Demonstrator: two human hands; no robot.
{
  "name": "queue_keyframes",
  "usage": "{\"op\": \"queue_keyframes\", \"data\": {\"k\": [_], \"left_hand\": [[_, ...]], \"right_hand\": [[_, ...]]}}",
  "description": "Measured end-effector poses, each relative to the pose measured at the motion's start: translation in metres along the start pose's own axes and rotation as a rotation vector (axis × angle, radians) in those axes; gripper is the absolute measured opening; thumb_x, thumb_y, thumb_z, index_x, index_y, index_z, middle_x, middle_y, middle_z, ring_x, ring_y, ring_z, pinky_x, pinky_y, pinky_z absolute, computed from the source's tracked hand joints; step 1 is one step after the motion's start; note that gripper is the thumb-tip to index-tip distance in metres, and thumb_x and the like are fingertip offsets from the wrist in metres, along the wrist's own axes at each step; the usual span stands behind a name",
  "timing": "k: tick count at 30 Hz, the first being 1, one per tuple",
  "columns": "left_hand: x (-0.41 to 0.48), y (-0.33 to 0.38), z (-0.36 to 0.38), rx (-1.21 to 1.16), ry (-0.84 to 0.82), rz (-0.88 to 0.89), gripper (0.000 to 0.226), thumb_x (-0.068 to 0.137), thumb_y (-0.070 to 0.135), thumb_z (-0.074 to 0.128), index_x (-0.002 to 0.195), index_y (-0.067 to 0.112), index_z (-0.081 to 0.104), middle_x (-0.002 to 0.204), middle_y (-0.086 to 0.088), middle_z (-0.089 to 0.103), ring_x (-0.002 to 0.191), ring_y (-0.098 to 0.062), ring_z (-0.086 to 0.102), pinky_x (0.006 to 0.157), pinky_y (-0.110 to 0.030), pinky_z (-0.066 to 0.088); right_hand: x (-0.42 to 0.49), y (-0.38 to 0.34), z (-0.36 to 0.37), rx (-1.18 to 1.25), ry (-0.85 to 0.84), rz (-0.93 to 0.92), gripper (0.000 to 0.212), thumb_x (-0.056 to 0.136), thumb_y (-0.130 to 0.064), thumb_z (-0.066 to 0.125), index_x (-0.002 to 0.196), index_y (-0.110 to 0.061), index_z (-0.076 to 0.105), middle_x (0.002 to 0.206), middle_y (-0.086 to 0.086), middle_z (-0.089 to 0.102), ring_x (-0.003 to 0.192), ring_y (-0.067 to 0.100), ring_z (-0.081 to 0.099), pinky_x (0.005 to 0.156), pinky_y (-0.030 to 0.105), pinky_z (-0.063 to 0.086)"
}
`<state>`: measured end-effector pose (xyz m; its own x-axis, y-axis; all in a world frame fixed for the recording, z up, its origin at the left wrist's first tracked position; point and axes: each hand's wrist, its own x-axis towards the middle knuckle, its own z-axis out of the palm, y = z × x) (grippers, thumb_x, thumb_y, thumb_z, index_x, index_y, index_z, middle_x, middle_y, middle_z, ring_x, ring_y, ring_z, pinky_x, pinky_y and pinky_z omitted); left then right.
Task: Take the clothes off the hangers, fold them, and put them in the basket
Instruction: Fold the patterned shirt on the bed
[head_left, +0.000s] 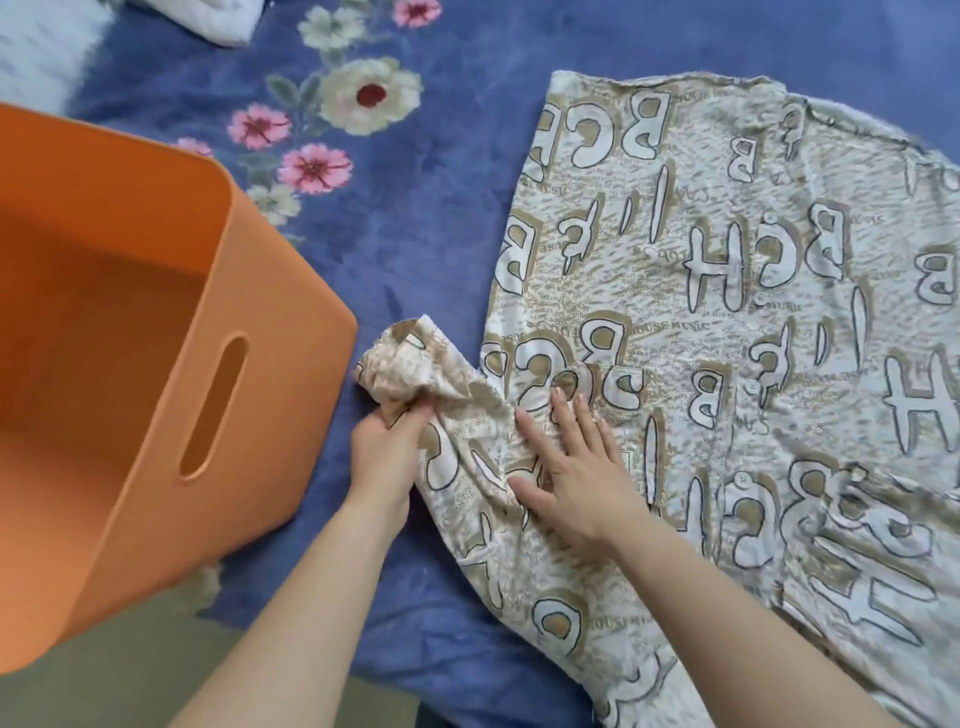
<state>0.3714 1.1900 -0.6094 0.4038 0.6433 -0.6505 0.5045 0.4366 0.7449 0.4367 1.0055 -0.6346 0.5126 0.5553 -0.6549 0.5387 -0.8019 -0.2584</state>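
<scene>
Shirt, beige w/ big white letters, lies spread flat on the blue floral blanket, taking up the right half of the scene; its hem is at the far side, its near end runs out of frame; no hanger in it. One sleeve sticks out to the left, bunched up, just right of the basket but not touching it. Left hand grips the bunched sleeve, fingers curled into the cloth w/ thumb on top. Right hand lies palm-down on the shirt body next to the sleeve seam, fingers straight & spread, pressing the cloth flat, grasping nothing. Basket is orange plastic, at left, w/ a slot handle in the wall facing the hands; it sits partly on the blanket, partly on the olive floor at near left. White cloth at far left, blurred.
</scene>
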Motion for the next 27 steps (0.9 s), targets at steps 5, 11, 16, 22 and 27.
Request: {"op": "queue_keyframes", "data": {"k": [5,11,16,22,27], "left_hand": [[-0.028,-0.018,-0.035,0.092,0.347,0.213,0.030,0.097,0.045,0.052,0.094,0.020,0.069,0.093,0.007,0.071,0.093,-0.016,0.066,0.082,-0.034,0.051],[-0.028,-0.052,-0.054,-0.277,0.156,-0.243,0.038,0.095,0.050,0.053,0.116,0.020,0.063,0.112,0.000,0.072,0.104,-0.017,0.067,0.091,-0.039,0.052],[-0.026,-0.037,-0.046,-0.028,0.177,-0.131,0.021,0.079,0.030,0.078,0.080,0.011,0.067,0.084,-0.001,0.069,0.081,-0.016,0.062,0.073,-0.033,0.049],[-0.056,-0.012,-0.026,0.328,0.339,0.373,0.039,0.087,0.017,0.068,0.053,0.011,0.049,0.046,0.012,0.048,0.044,0.001,0.042,0.053,-0.030,0.035],[-0.061,-0.022,0.002,0.785,-0.244,1.093,0.021,0.084,0.014,0.063,0.103,0.008,0.066,0.121,-0.015,0.066,0.119,-0.016,0.058,0.101,-0.025,0.042]], "right_hand": [[0.000,0.000,-0.006,0.088,-0.013,-0.017,0.072,0.094,-0.069,0.024,0.146,-0.049,-0.022,0.153,-0.002,-0.037,0.140,0.019,-0.037,0.113,0.036,-0.021],[0.000,0.001,-0.004,0.035,-0.037,-0.012,0.080,0.090,-0.075,0.024,0.143,-0.047,-0.029,0.150,0.003,-0.042,0.137,0.025,-0.040,0.113,0.040,-0.022],[-0.005,-0.015,0.007,-0.012,0.075,-0.022,0.074,0.083,-0.084,0.012,0.134,-0.058,-0.035,0.147,0.017,-0.042,0.134,0.044,-0.037,0.113,0.058,-0.018],[-0.005,-0.018,0.012,-0.038,0.110,-0.027,0.065,0.087,-0.079,0.009,0.135,-0.060,-0.031,0.149,0.014,-0.041,0.134,0.043,-0.038,0.112,0.060,-0.018],[-0.039,0.012,0.022,0.139,0.242,0.001,0.065,0.092,-0.066,0.005,0.149,-0.040,-0.013,0.158,-0.006,-0.019,0.146,0.013,-0.023,0.120,0.035,-0.011]]}}
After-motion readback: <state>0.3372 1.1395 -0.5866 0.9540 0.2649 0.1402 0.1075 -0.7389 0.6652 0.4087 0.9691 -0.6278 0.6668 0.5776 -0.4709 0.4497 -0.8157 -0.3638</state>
